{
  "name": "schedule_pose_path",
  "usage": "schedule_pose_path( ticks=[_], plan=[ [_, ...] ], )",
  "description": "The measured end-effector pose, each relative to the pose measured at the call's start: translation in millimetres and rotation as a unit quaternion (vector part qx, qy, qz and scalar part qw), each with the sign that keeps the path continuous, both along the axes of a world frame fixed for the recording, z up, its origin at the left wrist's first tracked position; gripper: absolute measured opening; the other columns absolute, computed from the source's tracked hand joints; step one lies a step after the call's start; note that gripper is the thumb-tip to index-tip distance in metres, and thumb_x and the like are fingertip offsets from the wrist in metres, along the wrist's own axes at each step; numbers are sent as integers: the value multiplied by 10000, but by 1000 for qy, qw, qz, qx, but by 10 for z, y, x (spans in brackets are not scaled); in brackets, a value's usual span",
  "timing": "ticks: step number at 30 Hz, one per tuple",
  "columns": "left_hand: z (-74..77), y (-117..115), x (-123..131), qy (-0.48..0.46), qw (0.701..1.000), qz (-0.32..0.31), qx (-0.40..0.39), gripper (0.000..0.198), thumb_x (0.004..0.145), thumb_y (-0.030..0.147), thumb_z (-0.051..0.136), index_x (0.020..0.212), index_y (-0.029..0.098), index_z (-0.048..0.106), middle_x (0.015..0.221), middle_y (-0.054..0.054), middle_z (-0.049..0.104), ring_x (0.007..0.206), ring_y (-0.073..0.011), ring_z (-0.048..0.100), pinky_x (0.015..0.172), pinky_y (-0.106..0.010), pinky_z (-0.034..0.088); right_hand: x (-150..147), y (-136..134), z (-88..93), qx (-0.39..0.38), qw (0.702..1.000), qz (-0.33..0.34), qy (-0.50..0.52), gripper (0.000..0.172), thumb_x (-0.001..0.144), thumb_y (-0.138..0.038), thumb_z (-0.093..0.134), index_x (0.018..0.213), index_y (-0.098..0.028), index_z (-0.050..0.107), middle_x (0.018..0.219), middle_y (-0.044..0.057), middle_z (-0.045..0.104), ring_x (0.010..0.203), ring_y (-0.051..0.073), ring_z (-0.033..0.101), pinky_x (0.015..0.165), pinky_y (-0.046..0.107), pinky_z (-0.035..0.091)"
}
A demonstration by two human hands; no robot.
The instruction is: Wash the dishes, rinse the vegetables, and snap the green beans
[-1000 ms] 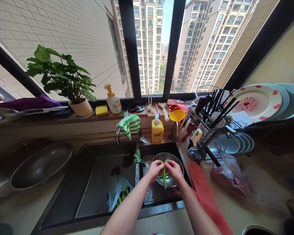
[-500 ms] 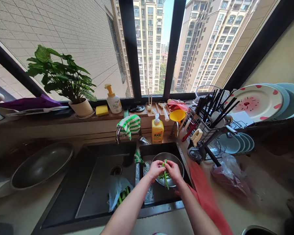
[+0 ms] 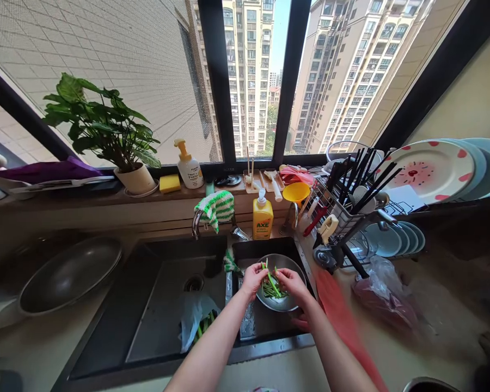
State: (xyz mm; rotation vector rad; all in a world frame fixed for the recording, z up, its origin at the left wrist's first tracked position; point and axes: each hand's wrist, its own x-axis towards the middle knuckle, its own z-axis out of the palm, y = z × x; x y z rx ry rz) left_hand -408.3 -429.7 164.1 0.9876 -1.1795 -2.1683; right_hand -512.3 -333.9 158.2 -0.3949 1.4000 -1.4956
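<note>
My left hand (image 3: pixel 255 279) is closed in a pinch on thin green vegetable stalks (image 3: pixel 271 281), which slant down over the metal bowl (image 3: pixel 283 310). Beside it, a little apart, my right hand (image 3: pixel 292 283) pinches a short green piece whose tip shows above the fingers. Both hands are over the bowl, which stands in the smaller right sink basin (image 3: pixel 265 329). Cut or broken green pieces lie inside the bowl, partly hidden by the fingers. In the larger left basin, more green stalks (image 3: pixel 205 326) stick out of a thin plastic bag (image 3: pixel 191 316).
A faucet (image 3: pixel 196 224) draped with a green-white cloth (image 3: pixel 216 208) stands behind the sink. Near it is a yellow detergent bottle (image 3: pixel 262 218). At right are a dish rack (image 3: pixel 343 218) and a red plastic bag (image 3: pixel 338 310). A wok (image 3: pixel 71 275) sits at left.
My hands, close together on the same stalks before, have moved slightly apart. The left keeps the longer stalks, and the right has a short piece. More of the bowl's contents shows.
</note>
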Motion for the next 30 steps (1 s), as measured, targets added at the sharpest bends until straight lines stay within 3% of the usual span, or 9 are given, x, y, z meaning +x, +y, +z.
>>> schedule_pose_path(
  ticks=[3, 7, 12, 17, 21, 24, 27, 30],
  plan=[
    [-66, 17, -59, -8, 1000, 26, -6, 335, 466, 251, 799, 723, 120, 629, 599, 19, 594, 487, -75, 498, 494, -199, 377, 45, 21, -45, 18, 994, 19, 102, 271, 541, -389, 730, 650, -159, 638, 541, -25, 566, 471, 87, 427, 458, 214, 295],
    [-83, 63, -122, -12, 999, 28, 19, 301, 469, 261, 803, 647, 123, 603, 591, 10, 592, 508, -94, 528, 520, -219, 417, 64, 26, -106, 28, 976, -23, 215, 151, 565, -317, 674, 576, -182, 607, 527, -28, 553, 527, 113, 456, 508, 225, 331],
    [-78, 129, -125, 21, 997, 42, 55, 368, 484, 330, 804, 688, 149, 557, 651, -1, 614, 578, -107, 573, 565, -223, 449, 94, -28, -263, 38, 983, -62, 166, 271, 643, -459, 594, 667, -190, 581, 533, -28, 530, 466, 106, 449, 470, 233, 374],
    [-75, 176, -104, 57, 994, 71, 58, 395, 518, 362, 786, 738, 174, 518, 662, 21, 598, 638, -109, 593, 654, -241, 476, 38, -25, -442, 72, 982, -93, 151, 337, 679, -527, 566, 695, -190, 569, 579, 15, 594, 497, 141, 547, 530, 288, 473],
    [-145, 183, -144, -25, 999, -6, -27, 287, 654, 307, 692, 873, 169, 567, 797, -43, 656, 762, -153, 626, 757, -295, 484, -125, 67, -539, 121, 963, -105, 215, 273, 707, -432, 544, 749, -177, 633, 713, 70, 676, 672, 212, 636, 655, 337, 501],
    [-242, 163, -138, -131, 985, -62, -93, 314, 618, 195, 702, 913, 149, 603, 943, -114, 666, 910, -220, 613, 874, -367, 444, -240, 157, -555, 158, 937, -108, 291, 222, 690, -308, 560, 806, -166, 684, 919, 110, 698, 942, 256, 623, 875, 365, 443],
    [-277, 107, 52, -160, 979, -43, -116, 342, 563, 121, 713, 892, 144, 625, 1036, -133, 646, 1023, -243, 564, 961, -374, 371, -299, 262, -535, 186, 914, -97, 347, 251, 704, -239, 525, 868, -169, 702, 1022, 108, 684, 1035, 242, 590, 958, 345, 385],
    [-195, 6, 545, -155, 978, -50, -131, 269, 652, 209, 653, 916, 159, 632, 946, -91, 667, 916, -200, 597, 866, -323, 431, -299, 370, -524, 202, 904, -69, 372, 300, 753, -269, 462, 906, -170, 700, 1010, 107, 690, 994, 241, 606, 917, 354, 409]
  ],
)
